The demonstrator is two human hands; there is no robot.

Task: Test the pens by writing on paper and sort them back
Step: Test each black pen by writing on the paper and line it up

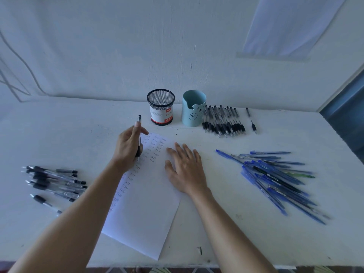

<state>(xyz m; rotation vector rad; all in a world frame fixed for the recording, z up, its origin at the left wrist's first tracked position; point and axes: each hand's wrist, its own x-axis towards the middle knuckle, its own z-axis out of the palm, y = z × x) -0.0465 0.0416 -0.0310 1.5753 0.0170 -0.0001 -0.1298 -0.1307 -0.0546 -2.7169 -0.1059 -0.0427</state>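
Flimsy and quick to slide, so pinned flat along the right edge of the paper (145, 203) by the right hand (185, 170), fingers (188, 152) straight and spread. Just left of that, over the paper's written columns, gripped in the curled left hand (128, 148): a pen (139, 123), light, stiff, smooth, probably best pinched low at the dark rubber sleeve, tip down toward the sheet. Beyond the paper: mesh cup (161, 107), blue cup (194, 108).

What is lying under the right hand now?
The right hand lies flat across the right edge of the paper, mostly over the table. Any writing beneath it is covered.
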